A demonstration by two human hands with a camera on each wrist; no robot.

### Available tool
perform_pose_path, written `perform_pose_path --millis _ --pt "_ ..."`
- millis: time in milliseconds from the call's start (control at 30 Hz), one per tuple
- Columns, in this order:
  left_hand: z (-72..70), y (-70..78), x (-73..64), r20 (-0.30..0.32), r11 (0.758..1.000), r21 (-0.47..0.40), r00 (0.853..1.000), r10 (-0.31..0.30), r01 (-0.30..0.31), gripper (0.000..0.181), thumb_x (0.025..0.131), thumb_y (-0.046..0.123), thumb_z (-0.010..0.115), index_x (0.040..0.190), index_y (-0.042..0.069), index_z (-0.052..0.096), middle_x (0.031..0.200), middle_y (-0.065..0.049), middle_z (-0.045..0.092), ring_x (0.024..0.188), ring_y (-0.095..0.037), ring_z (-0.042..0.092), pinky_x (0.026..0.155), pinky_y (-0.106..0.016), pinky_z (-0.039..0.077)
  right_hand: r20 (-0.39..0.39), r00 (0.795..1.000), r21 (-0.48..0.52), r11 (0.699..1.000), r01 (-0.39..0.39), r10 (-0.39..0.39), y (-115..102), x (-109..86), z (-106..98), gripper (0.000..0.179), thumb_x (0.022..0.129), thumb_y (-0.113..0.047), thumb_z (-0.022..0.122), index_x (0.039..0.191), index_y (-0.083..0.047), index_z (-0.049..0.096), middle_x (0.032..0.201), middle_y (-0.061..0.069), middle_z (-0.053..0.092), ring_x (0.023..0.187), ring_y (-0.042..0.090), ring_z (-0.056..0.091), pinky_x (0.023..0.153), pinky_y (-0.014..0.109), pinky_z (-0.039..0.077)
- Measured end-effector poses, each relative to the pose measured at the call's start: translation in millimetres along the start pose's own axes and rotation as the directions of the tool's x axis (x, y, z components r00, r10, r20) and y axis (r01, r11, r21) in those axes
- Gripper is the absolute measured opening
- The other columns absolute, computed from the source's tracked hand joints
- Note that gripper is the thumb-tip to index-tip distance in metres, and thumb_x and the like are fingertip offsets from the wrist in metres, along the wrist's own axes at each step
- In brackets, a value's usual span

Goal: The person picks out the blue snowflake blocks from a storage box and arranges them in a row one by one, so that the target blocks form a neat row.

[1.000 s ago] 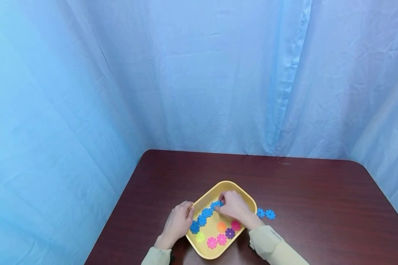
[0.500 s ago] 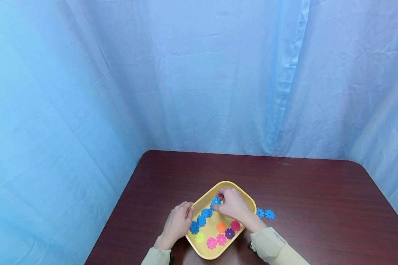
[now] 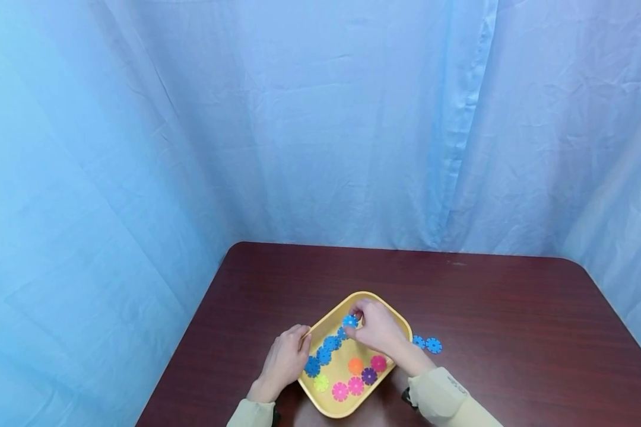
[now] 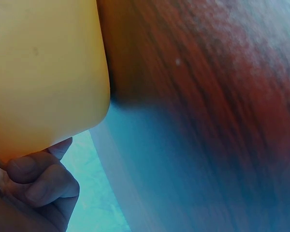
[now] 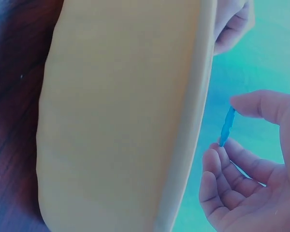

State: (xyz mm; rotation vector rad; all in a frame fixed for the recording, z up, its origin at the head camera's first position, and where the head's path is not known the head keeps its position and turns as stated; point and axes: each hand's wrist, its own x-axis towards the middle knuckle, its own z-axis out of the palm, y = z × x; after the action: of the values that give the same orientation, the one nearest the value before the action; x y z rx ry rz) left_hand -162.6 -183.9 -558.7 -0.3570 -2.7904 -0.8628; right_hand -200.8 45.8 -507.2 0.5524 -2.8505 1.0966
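Note:
My right hand (image 3: 375, 326) is over the far part of a yellow tray (image 3: 343, 410) and pinches a blue notched disc (image 3: 349, 321). In the right wrist view that blue disc (image 5: 227, 126) shows edge-on between thumb and fingertips. My left hand (image 3: 286, 357) grips the tray's left rim; in the left wrist view its curled fingers (image 4: 53, 186) lie against the tray wall. Several blue discs (image 3: 324, 355) run in a row along the tray's left side. A yellow-green disc (image 3: 321, 382), an orange disc (image 3: 355, 366), pink discs (image 3: 340, 391) and a purple disc (image 3: 369, 376) lie nearer the front.
Two blue discs (image 3: 434, 345) lie on the dark red-brown table (image 3: 491, 308) just right of the tray. Light blue curtains (image 3: 320, 130) hang behind the table and at both sides.
The right hand has lifted a blue disc slightly from the far end of the row and tilted it. My left hand keeps its place on the tray rim.

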Motion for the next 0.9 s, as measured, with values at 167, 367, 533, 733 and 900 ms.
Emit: perform_pose_path --millis 167,367,533,733,900 --pt "0.3 -0.1 0.1 -0.003 1.000 -0.001 1.000 0.004 -0.004 0.011 0.097 0.012 0.063 0.103 0.010 0.072 0.088 0.005 0.065 0.070 -0.007 0.057 0.062 -0.027 0.048 -0.024 1.000 0.000 1.000 0.003 -0.003 -1.0 -2.5 -8.1 0.028 0.073 -0.021 0.088 0.091 -0.010 0.069 0.081 -0.004 0.059 0.071 0.011 0.051 0.070 0.033 0.050" --pt "-0.2 0.0 0.3 0.005 1.000 -0.016 1.000 -0.008 0.008 0.012 0.098 0.013 0.063 0.104 0.009 0.072 0.086 0.005 0.063 0.068 -0.005 0.055 0.060 -0.025 0.047 -0.027 0.999 0.002 0.999 -0.035 0.035 -2.2 -6.2 -15.6 0.029 0.073 -0.020 0.088 0.093 -0.012 0.070 0.082 -0.006 0.059 0.071 0.011 0.050 0.068 0.031 0.050" --pt "0.8 0.0 0.1 -0.005 1.000 -0.013 1.000 -0.004 0.004 0.013 0.097 0.012 0.063 0.105 0.009 0.073 0.091 0.003 0.067 0.072 -0.006 0.059 0.063 -0.026 0.050 -0.029 0.999 0.012 0.999 -0.034 0.034 -2.6 -10.2 -21.5 0.028 0.073 -0.019 0.088 0.093 -0.012 0.069 0.081 -0.006 0.057 0.069 0.011 0.049 0.066 0.030 0.049" --pt "0.8 0.4 0.0 -0.011 1.000 -0.006 1.000 0.001 -0.001 0.011 0.097 0.011 0.064 0.103 0.009 0.072 0.092 0.003 0.067 0.074 -0.008 0.060 0.064 -0.028 0.050 -0.046 0.998 0.000 0.999 -0.044 0.044 3.3 -14.3 -28.8 0.028 0.073 -0.017 0.088 0.094 -0.011 0.069 0.081 -0.006 0.057 0.072 0.012 0.050 0.066 0.029 0.049" --pt "-0.8 1.4 0.3 0.004 1.000 -0.016 1.000 -0.017 0.017 0.011 0.097 0.012 0.063 0.103 0.009 0.072 0.090 0.004 0.066 0.072 -0.008 0.058 0.063 -0.027 0.049 -0.057 0.998 -0.002 0.999 -0.037 0.037 8.0 -16.6 -34.4 0.028 0.074 -0.017 0.087 0.094 -0.010 0.070 0.082 -0.004 0.057 0.073 0.013 0.051 0.067 0.030 0.049"
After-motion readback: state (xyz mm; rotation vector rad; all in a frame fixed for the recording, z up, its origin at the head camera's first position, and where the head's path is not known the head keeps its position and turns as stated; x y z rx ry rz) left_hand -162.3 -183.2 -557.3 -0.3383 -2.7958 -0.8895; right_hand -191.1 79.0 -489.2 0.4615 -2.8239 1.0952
